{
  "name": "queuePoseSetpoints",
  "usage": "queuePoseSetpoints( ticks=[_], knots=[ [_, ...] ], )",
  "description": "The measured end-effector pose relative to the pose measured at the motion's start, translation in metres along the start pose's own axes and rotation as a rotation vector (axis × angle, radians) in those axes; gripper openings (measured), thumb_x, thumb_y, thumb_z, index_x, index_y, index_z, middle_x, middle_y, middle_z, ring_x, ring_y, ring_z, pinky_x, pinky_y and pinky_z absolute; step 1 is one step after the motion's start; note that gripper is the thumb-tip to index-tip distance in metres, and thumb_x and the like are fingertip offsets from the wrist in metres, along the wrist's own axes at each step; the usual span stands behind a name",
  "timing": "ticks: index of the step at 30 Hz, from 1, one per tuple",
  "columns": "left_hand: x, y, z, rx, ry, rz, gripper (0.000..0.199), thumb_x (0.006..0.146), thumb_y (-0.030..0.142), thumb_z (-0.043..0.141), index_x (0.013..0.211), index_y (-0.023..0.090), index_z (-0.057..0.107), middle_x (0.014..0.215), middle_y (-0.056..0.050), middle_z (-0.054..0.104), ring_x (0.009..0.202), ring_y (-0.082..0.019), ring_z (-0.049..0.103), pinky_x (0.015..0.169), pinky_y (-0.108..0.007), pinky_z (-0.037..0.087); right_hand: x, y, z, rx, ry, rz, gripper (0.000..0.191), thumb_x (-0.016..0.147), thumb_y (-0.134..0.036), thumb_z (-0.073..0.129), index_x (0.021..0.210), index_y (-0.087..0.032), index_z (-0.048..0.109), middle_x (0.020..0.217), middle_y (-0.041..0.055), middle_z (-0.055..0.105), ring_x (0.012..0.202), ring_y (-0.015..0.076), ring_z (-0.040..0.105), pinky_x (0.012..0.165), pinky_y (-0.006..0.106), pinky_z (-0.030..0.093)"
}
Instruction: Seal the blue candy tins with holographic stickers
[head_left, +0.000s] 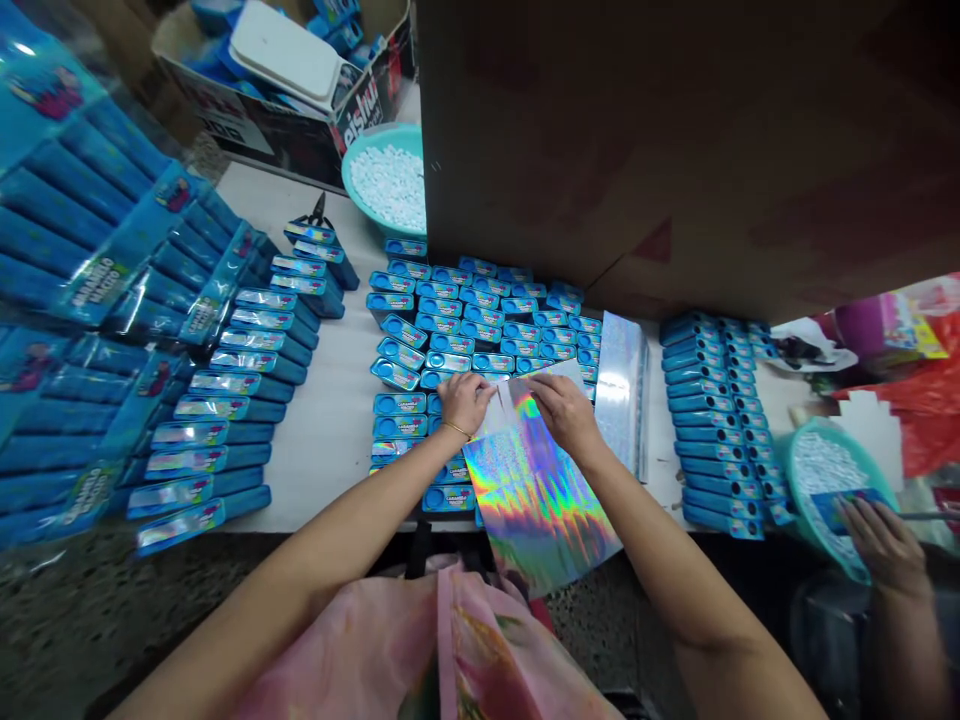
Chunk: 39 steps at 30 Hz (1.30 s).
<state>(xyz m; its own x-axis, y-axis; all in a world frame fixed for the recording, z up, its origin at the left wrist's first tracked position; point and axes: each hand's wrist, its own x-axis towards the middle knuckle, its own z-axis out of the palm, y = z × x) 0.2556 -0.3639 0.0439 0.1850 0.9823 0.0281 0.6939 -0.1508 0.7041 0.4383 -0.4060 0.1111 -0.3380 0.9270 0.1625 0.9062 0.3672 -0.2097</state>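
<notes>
A holographic silver sheet [544, 500] slants from the rows of small blue boxes [439, 307] down over the table's front edge. At its upper left corner, my left hand [466, 402] is closed with fingertips pinched on a pale strip. My right hand [562, 408] pinches the sheet's upper part, just right of the left hand. Several blue boxes lie partly hidden under both hands and the sheet. A stack of silver sheets [622, 390] rests to the right of the boxes.
A large cardboard box [637, 150] stands behind. Blue packs [247, 340] line the left, beside pliers [319, 210]. Bowls of white candies [386, 180] stand behind and at right, where another person's hand [885, 545] holds a blue box. More boxes [705, 420] stand right.
</notes>
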Motion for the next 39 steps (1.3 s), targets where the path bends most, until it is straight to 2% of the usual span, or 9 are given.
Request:
queuePoseSetpoints(
  ticks=[6, 11, 17, 23, 25, 27, 31, 35, 39],
  knots=[
    [-0.003, 0.005, -0.008, -0.056, -0.013, -0.028, 0.014, 0.075, 0.033, 0.060, 0.069, 0.021, 0.061, 0.078, -0.003, 0.064, 0.084, -0.022, 0.054, 0.076, -0.035, 0.029, 0.009, 0.006, 0.039, -0.096, -0.040, -0.098, 0.037, 0.090, -0.019, 0.041, 0.126, -0.019, 0.048, 0.123, 0.0091, 0.054, 0.110, 0.0234, 0.046, 0.089, 0.039, 0.041],
    [-0.006, 0.005, -0.006, -0.073, -0.010, -0.060, 0.013, 0.074, 0.032, 0.062, 0.068, 0.021, 0.061, 0.077, -0.002, 0.065, 0.084, -0.021, 0.054, 0.076, -0.035, 0.030, -0.005, 0.014, 0.060, -0.018, 0.056, -0.180, 0.036, 0.091, -0.016, 0.036, 0.126, -0.017, 0.048, 0.130, 0.0097, 0.049, 0.121, 0.0207, 0.039, 0.097, 0.039, 0.039],
    [-0.006, 0.005, -0.002, -0.040, -0.007, -0.073, 0.013, 0.074, 0.032, 0.062, 0.068, 0.021, 0.061, 0.077, -0.002, 0.065, 0.084, -0.021, 0.054, 0.076, -0.035, 0.029, -0.011, 0.018, 0.056, -0.033, 0.084, -0.182, 0.030, 0.092, -0.017, 0.036, 0.114, -0.016, 0.056, 0.127, 0.0089, 0.051, 0.118, 0.0202, 0.043, 0.095, 0.037, 0.040],
    [-0.005, 0.005, 0.002, 0.043, 0.000, -0.039, 0.014, 0.077, 0.034, 0.059, 0.071, 0.021, 0.061, 0.079, -0.003, 0.065, 0.086, -0.021, 0.053, 0.077, -0.035, 0.028, -0.014, 0.015, 0.017, -0.096, 0.025, -0.180, 0.025, 0.091, -0.020, 0.040, 0.107, -0.018, 0.059, 0.121, 0.0092, 0.056, 0.111, 0.0200, 0.047, 0.088, 0.035, 0.042],
    [-0.005, 0.006, 0.000, 0.042, -0.013, -0.050, 0.014, 0.077, 0.034, 0.059, 0.071, 0.022, 0.061, 0.079, -0.002, 0.065, 0.086, -0.020, 0.053, 0.076, -0.035, 0.028, -0.011, 0.015, 0.011, -0.097, 0.026, -0.150, 0.026, 0.090, -0.020, 0.041, 0.110, -0.019, 0.058, 0.120, 0.0093, 0.056, 0.107, 0.0197, 0.049, 0.086, 0.034, 0.042],
    [-0.005, 0.008, -0.002, 0.031, -0.027, -0.060, 0.013, 0.076, 0.033, 0.060, 0.071, 0.022, 0.061, 0.079, -0.001, 0.066, 0.087, -0.020, 0.054, 0.076, -0.035, 0.028, -0.005, 0.016, 0.016, -0.102, 0.033, -0.116, 0.028, 0.090, -0.021, 0.042, 0.115, -0.019, 0.056, 0.120, 0.0095, 0.056, 0.106, 0.0205, 0.049, 0.086, 0.034, 0.042],
    [-0.005, 0.011, -0.004, -0.002, -0.032, -0.078, 0.014, 0.075, 0.033, 0.060, 0.070, 0.021, 0.061, 0.079, -0.001, 0.066, 0.086, -0.020, 0.055, 0.076, -0.034, 0.028, 0.004, 0.018, 0.042, -0.079, 0.046, -0.126, 0.031, 0.089, -0.019, 0.044, 0.119, -0.020, 0.054, 0.118, 0.0094, 0.057, 0.106, 0.0211, 0.049, 0.086, 0.036, 0.042],
    [-0.005, 0.012, -0.004, -0.039, -0.021, -0.087, 0.014, 0.075, 0.033, 0.060, 0.070, 0.021, 0.062, 0.079, -0.001, 0.066, 0.085, -0.019, 0.055, 0.075, -0.034, 0.029, 0.001, 0.020, 0.061, -0.006, 0.136, -0.154, 0.029, 0.090, -0.019, 0.041, 0.114, -0.018, 0.057, 0.117, 0.0088, 0.058, 0.107, 0.0191, 0.050, 0.089, 0.033, 0.042],
    [-0.005, 0.012, -0.004, -0.068, -0.032, -0.117, 0.013, 0.074, 0.032, 0.061, 0.070, 0.021, 0.063, 0.078, -0.001, 0.066, 0.083, -0.020, 0.056, 0.076, -0.034, 0.029, -0.002, 0.024, 0.069, -0.007, 0.180, -0.145, 0.026, 0.091, -0.021, 0.039, 0.107, -0.018, 0.060, 0.114, 0.0071, 0.060, 0.106, 0.0179, 0.051, 0.090, 0.032, 0.041]
  ],
)
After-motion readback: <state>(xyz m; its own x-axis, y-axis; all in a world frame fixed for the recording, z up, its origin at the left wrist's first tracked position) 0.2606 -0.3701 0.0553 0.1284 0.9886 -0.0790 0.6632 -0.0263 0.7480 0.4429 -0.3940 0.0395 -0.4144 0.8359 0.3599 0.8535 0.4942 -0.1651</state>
